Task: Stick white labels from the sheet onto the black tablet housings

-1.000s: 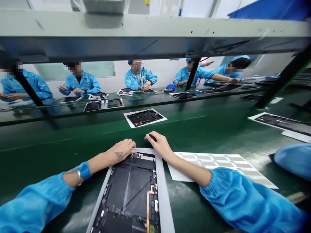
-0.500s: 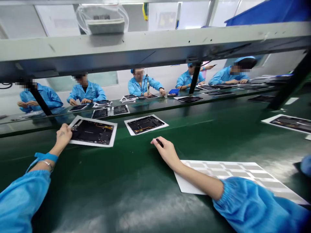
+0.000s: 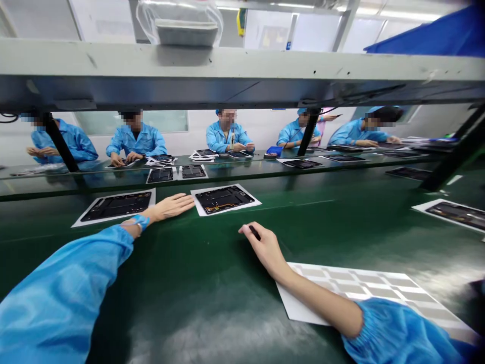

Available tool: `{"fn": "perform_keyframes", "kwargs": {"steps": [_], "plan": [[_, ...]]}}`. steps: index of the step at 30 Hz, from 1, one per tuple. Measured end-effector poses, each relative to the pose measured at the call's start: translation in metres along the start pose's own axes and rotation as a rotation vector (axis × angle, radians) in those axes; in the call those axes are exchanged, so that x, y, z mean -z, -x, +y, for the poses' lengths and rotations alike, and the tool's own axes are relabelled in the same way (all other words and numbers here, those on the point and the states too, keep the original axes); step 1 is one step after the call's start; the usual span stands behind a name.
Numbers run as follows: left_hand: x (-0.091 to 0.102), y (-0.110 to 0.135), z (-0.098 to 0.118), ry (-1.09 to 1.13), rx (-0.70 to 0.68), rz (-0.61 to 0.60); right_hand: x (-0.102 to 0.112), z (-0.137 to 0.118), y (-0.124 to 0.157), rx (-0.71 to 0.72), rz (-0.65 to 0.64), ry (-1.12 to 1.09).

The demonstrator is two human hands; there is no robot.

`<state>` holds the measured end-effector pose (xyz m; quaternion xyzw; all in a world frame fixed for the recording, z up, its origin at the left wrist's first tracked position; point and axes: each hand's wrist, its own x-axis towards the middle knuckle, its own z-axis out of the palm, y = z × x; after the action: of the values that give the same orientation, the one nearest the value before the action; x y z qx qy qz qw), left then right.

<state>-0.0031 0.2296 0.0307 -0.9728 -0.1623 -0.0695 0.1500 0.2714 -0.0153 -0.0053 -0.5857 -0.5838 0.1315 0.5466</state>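
My left hand (image 3: 175, 206) is stretched out with its fingers straight and nearly together, holding nothing. Its fingertips reach the left edge of a white sheet under a black tablet-like housing (image 3: 227, 197) with an orange flex cable; whether they touch it I cannot tell. Behind that wrist lies a second black housing (image 3: 117, 206), also on white paper. My right hand (image 3: 267, 247) is closed around a short black stick-like tool (image 3: 254, 232), mostly hidden by the fingers. Under the right forearm is a white sheet with rows of grey rectangular pieces (image 3: 364, 290).
The work surface is a green bench (image 3: 197, 283). Another housing on paper (image 3: 454, 212) lies at the right. A grey overhead shelf (image 3: 242, 65) crosses above, held by dark posts (image 3: 309, 132). Several co-workers in blue sit beyond, by stacked housings (image 3: 161, 160).
My left hand has let go of the left housing, which now lies flat further left, and has moved right to the other housing. My right hand keeps its hold. The view has tilted slightly.
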Motion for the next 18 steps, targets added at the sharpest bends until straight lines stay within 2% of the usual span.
{"fn": "perform_keyframes", "kwargs": {"steps": [3,6,8,10,13,18], "plan": [[-0.016,-0.041,0.003,0.014,-0.152,-0.038,0.000,0.000,0.001,0.003,-0.001,-0.008],[-0.024,-0.067,0.000,-0.008,-0.180,-0.027,0.000,0.001,0.002,0.017,0.009,-0.020],[-0.025,-0.075,-0.001,-0.036,-0.174,-0.021,-0.001,0.001,0.002,0.030,0.018,-0.022],[-0.022,-0.074,-0.001,-0.069,-0.167,-0.019,-0.002,0.000,0.002,0.046,0.018,-0.014],[-0.008,-0.058,0.001,-0.115,-0.144,-0.013,-0.002,0.000,0.001,0.077,-0.001,-0.008],[0.031,-0.015,0.021,-0.188,-0.049,0.018,-0.004,0.000,0.001,0.120,-0.019,-0.024]]}}
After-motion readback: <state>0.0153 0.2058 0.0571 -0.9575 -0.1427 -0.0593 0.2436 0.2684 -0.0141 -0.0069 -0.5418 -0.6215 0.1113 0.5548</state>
